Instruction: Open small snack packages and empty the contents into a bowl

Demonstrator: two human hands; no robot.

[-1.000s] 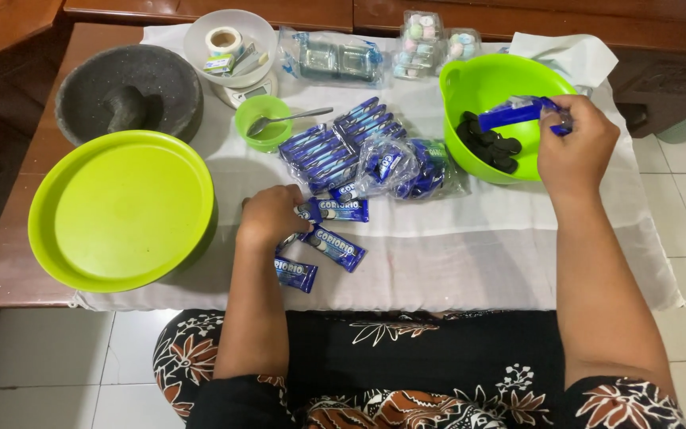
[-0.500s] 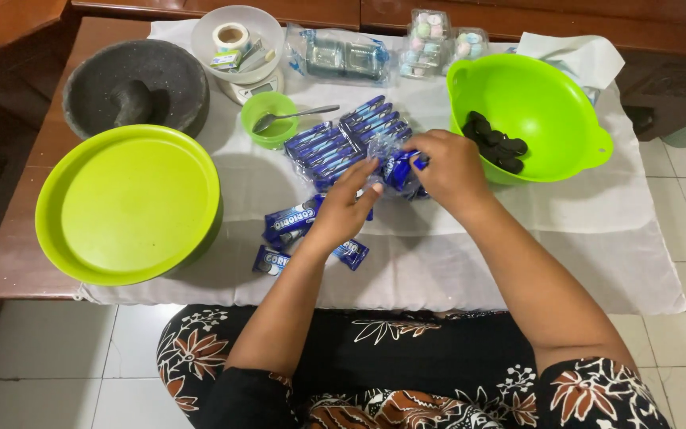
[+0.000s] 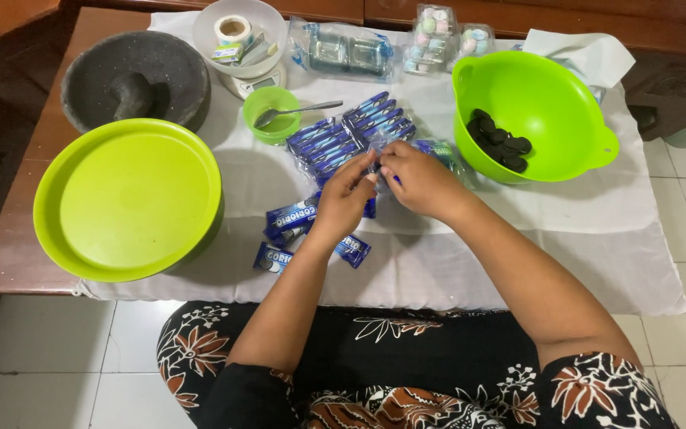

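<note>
Both hands meet just in front of the heap of blue snack packets (image 3: 351, 139), which serves here as the landmark. The left hand (image 3: 345, 199) and the right hand (image 3: 416, 181) pinch one small blue packet (image 3: 376, 168) between their fingertips, fingers pressed together on its ends; the packet itself is mostly hidden by the fingers, so how far it is torn cannot be told. To open it cleanly, the person would do well to grip close to the seam with both thumbs and pull apart with a short twist, holding the packet over the cloth rather than over the heap, so crumbs stay off the sealed ones.

To the right of the heap stands a green bowl (image 3: 577, 95) with dark round biscuits (image 3: 500, 139) in its bottom. To the left of the heap lies a wide green lid (image 3: 127, 199); nearer the person lie loose wrappers (image 3: 289, 218). Just beyond the heap on its left side is a small green cup (image 3: 273, 103) with a spoon (image 3: 299, 110), and farther left a stone mortar (image 3: 136, 79).

Everything rests on a white cloth (image 3: 518, 246) spread over a wooden table (image 3: 41, 151); pale floor tiles (image 3: 676, 334) show below
</note>
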